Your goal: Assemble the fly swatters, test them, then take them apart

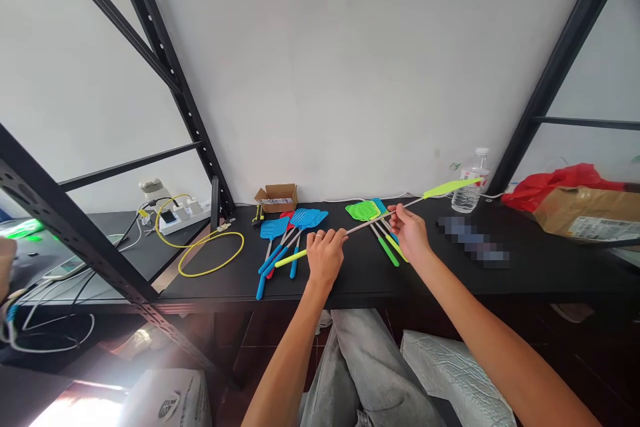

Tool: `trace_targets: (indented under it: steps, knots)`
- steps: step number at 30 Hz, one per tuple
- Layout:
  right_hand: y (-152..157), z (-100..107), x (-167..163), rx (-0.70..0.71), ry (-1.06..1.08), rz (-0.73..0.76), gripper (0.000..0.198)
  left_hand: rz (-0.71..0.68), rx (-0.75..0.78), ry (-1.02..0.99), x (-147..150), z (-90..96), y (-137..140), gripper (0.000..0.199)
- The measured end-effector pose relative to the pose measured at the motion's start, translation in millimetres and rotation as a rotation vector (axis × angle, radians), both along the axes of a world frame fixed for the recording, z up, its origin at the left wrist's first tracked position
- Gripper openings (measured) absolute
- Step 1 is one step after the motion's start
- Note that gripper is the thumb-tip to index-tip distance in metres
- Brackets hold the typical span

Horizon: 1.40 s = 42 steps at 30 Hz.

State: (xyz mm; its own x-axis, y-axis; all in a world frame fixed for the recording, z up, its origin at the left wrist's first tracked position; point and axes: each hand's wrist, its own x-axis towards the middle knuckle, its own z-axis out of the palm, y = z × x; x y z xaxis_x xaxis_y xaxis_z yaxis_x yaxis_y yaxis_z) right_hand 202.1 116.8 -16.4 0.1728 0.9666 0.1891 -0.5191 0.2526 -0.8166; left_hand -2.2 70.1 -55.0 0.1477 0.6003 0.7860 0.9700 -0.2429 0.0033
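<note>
- Lime swatter (371,222) is slanting across both hands above the table (213,293), its grip ending well left of the bottle (467,201) and its head crossing the bottle in view; whether the two are touching cannot be told.
- Left hand (326,255) is grasping the lime swatter with fingers curled around the inner end of its grip, well left of the bottle.
- Right hand (411,235) is pinching the same swatter's thin shaft near its head, left of the bottle and nearer the person.
- Green swatters (363,211) are lying left of the bottle, handles towards the person, with a blue swatter (383,205) showing beside them.
- Blue swatters (274,229) are overlapping farther left of the bottle, a red swatter (287,215) peeking out among them.
- Small box (277,199) is standing far left of the bottle.
- Yellow cable (200,275) and power strip (187,215) are lying farthest left of the bottle.
- Blurred item (473,240) is lying just in front of the bottle.
- Red bag (565,180) and big box (575,213) are resting right of the bottle.
</note>
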Motion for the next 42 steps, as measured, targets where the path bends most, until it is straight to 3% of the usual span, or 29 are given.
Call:
trace_targets:
  steps: [9, 17, 23, 33, 42]
  knots:
    - [16.8, 8.7, 40.3, -0.019, 0.130, -0.161, 0.030, 0.102, 0.032, -0.120, -3.5, 2.2, -3.9, 0.024]
    - [29.4, 2.6, 66.5, -0.109, 0.252, -0.248, 0.021, 0.084, 0.072, -0.145, -6.2, 0.4, -0.7, 0.021]
    - [17.1, -13.6, 44.5, -0.045, 0.082, -0.110, 0.038, 0.012, 0.079, -0.102, -5.3, -1.6, 3.3, 0.019]
    - [-19.0, -37.9, -47.5, -0.012, -0.266, 0.246, 0.041, -0.119, 0.045, -0.026, -5.2, 0.4, -1.1, 0.020]
    - [-21.1, -37.0, -41.0, -0.004, -0.268, 0.185, 0.037, -0.075, 0.061, -0.028, -4.4, 0.9, -1.2, 0.021]
